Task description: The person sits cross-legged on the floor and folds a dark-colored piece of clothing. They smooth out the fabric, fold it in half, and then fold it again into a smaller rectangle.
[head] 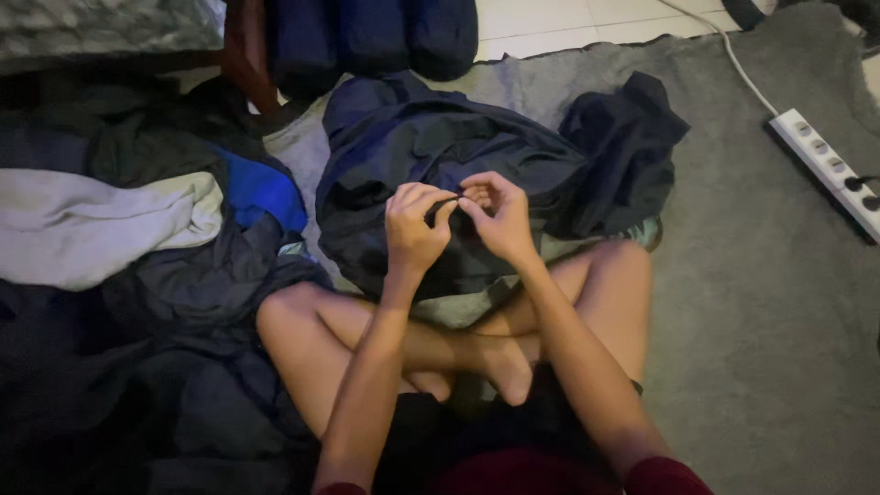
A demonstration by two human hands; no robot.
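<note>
Head view shows the left hand (414, 225) and right hand (496, 217) both pinching one small fold of the crumpled dark navy fabric garment (431, 151), bunched on the grey carpet floor (761, 302) before the crossed legs, within easy reach.

The person wears a dark red top whose short sleeves (662, 477) end above the elbows (only the cuffs show at the lower edge), with black shorts (477, 431). Forearms, legs and feet are bare; no rings or watch show.
</note>
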